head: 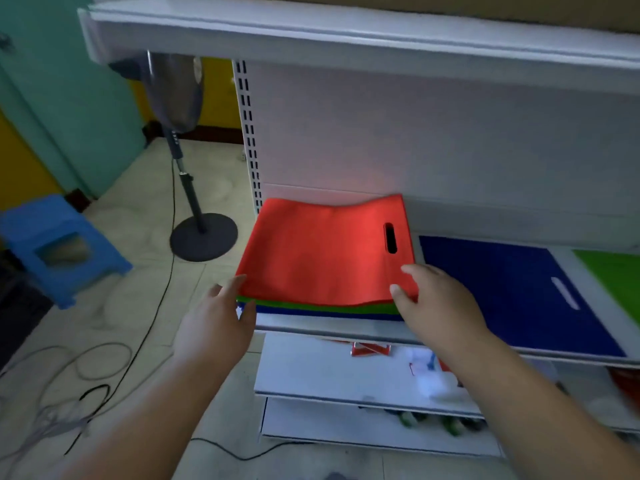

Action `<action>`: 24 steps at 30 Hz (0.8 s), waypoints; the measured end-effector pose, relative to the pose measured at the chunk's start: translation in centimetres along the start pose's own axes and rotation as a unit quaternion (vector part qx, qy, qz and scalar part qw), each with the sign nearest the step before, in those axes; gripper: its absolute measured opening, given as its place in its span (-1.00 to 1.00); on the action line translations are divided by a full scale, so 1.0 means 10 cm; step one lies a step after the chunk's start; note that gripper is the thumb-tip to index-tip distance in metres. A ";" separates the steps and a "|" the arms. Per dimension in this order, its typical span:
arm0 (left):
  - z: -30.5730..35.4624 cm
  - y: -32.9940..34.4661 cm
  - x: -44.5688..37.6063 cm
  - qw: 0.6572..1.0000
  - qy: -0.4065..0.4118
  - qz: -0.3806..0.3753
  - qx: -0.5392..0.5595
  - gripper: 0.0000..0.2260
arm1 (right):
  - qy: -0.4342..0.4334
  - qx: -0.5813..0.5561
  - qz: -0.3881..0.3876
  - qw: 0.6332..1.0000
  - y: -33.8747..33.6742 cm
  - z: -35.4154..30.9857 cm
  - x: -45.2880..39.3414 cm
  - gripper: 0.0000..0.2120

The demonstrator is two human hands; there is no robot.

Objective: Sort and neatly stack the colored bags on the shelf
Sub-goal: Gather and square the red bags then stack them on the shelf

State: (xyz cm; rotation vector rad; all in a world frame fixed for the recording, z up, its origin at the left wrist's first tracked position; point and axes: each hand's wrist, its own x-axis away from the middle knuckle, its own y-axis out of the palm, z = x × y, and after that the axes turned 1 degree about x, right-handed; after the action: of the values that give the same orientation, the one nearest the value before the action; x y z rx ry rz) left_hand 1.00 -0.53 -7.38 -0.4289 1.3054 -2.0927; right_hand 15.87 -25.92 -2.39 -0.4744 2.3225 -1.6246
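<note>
Main risk: the mixed stack on the white metal shelf sits right at the front lip, its near edge about flush with the rim. The flat red fabric bag with a slot handle is on top, with a green fabric bag and a dark blue layer showing as thin bands under its front edge. If either hand drags the red one forward, friction between the fabrics likely pulls the green and blue layers with it, and the pile slides off toward the lower shelves. The red bag also bows upward at its rear edge against the back panel, so a one-sided lift would probably fold it rather than keep it flat.

Left hand is at the front-left corner, fingers straight and slightly spread, tips touching or just short of the stack edge; can't tell which. It grips nothing. Right hand is at the front-right corner, fingers extended over the red bag's corner, thumb low beside the edge. Contact looks likely; no closed pinch visible.

Orientation: red bag lies flat, long axis left-right along the shelf, handle slot at the right end, slot itself running front-to-back. The separate flat dark blue bag lies just beside it on the right, with a bright green bag further right, partly out of frame.
</note>
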 end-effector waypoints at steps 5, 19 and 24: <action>-0.06 0.01 -0.09 1.000 0.002 0.001 0.002 -0.69 | 0.011 -0.032 0.035 0.999 0.02 0.02 -0.01 -0.56; -0.19 -0.15 -0.22 0.994 -0.033 0.060 0.085 -0.91 | 0.008 0.003 0.049 0.999 0.15 -0.11 0.36 -0.59; -0.28 -0.21 -0.35 0.987 -0.036 -0.047 0.147 -0.89 | 0.116 -0.092 0.108 0.983 0.25 -0.15 0.44 -0.67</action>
State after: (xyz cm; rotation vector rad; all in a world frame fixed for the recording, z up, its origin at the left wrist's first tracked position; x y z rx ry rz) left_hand 1.36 4.36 -6.66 -0.4392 0.9305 -2.2815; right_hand 10.94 -25.67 -4.36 -0.0653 2.6023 -1.4380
